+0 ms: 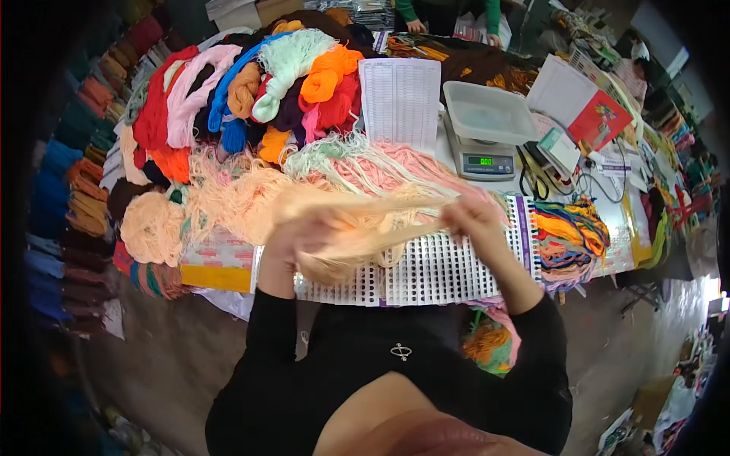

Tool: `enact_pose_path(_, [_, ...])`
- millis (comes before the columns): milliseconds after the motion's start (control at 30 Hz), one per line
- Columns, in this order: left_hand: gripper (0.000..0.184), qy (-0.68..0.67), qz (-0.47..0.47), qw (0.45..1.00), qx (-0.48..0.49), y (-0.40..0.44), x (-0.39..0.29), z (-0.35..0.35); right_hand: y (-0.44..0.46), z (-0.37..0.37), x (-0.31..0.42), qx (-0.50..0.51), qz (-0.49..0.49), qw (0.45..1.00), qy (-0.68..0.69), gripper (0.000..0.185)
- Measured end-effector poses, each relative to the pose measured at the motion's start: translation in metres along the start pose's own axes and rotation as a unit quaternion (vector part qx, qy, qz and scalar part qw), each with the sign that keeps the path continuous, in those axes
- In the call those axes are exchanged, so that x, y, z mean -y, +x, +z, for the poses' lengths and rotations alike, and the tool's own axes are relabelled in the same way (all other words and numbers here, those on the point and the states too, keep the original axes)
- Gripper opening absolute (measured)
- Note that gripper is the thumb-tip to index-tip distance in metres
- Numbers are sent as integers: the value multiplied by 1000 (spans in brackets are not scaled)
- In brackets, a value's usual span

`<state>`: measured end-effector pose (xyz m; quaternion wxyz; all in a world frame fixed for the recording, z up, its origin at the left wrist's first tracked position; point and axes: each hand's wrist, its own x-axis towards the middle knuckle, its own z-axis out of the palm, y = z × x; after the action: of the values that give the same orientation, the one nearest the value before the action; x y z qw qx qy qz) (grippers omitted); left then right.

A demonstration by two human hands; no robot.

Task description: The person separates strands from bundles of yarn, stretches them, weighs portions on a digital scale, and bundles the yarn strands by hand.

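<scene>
A pale peach yarn skein (395,204) is stretched sideways between my two hands above the table. My left hand (298,234) is at the bunched end of the skein, with strands wrapped about it; motion blurs its fingers, but it grips the yarn. At the other end, my right hand (473,216) is closed on the strands. Beneath them lie white perforated cards (441,270) with rows of holes. Loose peach yarn (236,194) is heaped to the left of my left hand, and pink yarn (403,163) lies behind the skein.
Many-coloured yarn hanks (243,91) are piled at back left. A digital scale (487,163) carrying a plastic tub (490,114) stands at back right, beside scissors (534,178). A printed sheet (401,102) stands behind the yarn. Across the table are another person's hands (417,26).
</scene>
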<state>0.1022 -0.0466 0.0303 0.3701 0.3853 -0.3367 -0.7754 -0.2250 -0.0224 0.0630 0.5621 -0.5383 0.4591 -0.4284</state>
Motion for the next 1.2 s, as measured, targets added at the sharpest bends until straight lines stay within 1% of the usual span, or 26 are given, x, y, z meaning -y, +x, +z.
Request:
enact_pose_path(33, [26, -139, 59, 979, 137, 6, -11, -37, -1, -19, -2, -58, -12, 998, 12, 19])
enact_pose_path(67, [26, -142, 143, 979, 32, 1, -21, -56, 0, -42, -10, -122, -19, 992, -9, 21])
enact_pose_path(100, [23, -181, 170, 966, 72, 4, -33, -98, 0, -68, -16, -172, -49, 983, -36, 22])
enact_pose_path(167, [21, -149, 274, 937, -157, -7, -62, -133, -6, -121, -24, -223, -59, 973, 9, 21])
enact_pose_path(233, [24, -308, 282, 908, -41, -25, -84, -173, -19, -167, -29, -291, -71, 954, -26, 22])
enact_pose_path(300, [19, -294, 318, 900, -41, -30, -97, -228, -34, -211, -38, -359, -65, 929, -60, 24])
enact_pose_path(367, [21, -305, 317, 898, -2, -33, -110, -269, -50, -248, -45, -403, -53, 911, -73, 24])
enact_pose_path(400, [23, -323, 283, 901, 68, -35, -118, -284, -55, -260, -47, -420, -45, 903, -75, 25])
enact_pose_path(433, [23, -323, 281, 901, 68, -36, -124, -296, -61, -262, -40, -434, -42, 896, -84, 26])
enact_pose_path(500, [24, -338, 334, 878, -62, -35, -130, -312, -72, -302, -53, -456, -46, 880, -126, 27])
enact_pose_path(533, [25, -321, 363, 851, -202, -33, -136, -304, -79, -325, -58, -473, -41, 863, -172, 30])
enact_pose_path(567, [25, -321, 361, 852, -200, -31, -137, -311, -86, -335, -58, -476, -41, 862, -173, 30])
enact_pose_path(667, [23, -229, 450, 824, -255, -27, -135, -352, -110, -376, -58, -563, -5, 810, -167, 32])
enact_pose_path(700, [24, -231, 450, 793, -339, -32, -135, -335, -124, -405, -68, -593, -3, 788, -168, 33])
enact_pose_path(733, [24, -234, 449, 754, -417, -35, -139, -307, -137, -430, -71, -616, 33, 751, -236, 32])
enact_pose_path(767, [31, -198, 476, 718, -468, -34, -138, -299, -144, -424, -60, -606, -28, 775, -178, 28])
enact_pose_path(800, [31, -201, 474, 718, -468, -36, -135, -300, -144, -418, -49, -606, -15, 777, -170, 28])
enact_pose_path(833, [34, -230, 501, 763, -338, -41, -133, -305, -144, -405, -41, -606, 3, 779, -163, 28])
enact_pose_path(867, [39, -257, 520, 790, -198, -42, -132, -307, -138, -390, -29, -549, 54, 821, -147, 26])
enact_pose_path(900, [45, -294, 523, 800, -26, -38, -126, -283, -126, -370, -12, -456, 66, 879, -119, 24])
enact_pose_path(933, [45, -279, 508, 815, -18, -35, -124, -233, -111, -346, 6, -358, 79, 926, -88, 23])
enact_pose_path(967, [45, -263, 493, 829, -10, -31, -121, -179, -93, -322, 26, -340, 55, 937, -52, 21])
enact_pose_path(1033, [45, -249, 453, 848, 118, -22, -110, -104, -57, -270, 76, -295, -22, 955, -12, 21])
enact_pose_path(1100, [39, -256, 440, 857, 84, -8, -90, -64, -25, -242, 128, -241, -128, 962, 1, 25])
enact_pose_path(1133, [34, -267, 422, 865, 55, -5, -80, -37, -9, -237, 154, -154, -182, 971, -30, 30])
enact_pose_path(1200, [29, -292, 364, 884, -29, -8, -63, 13, 23, -222, 205, -112, -247, 961, -51, 23])
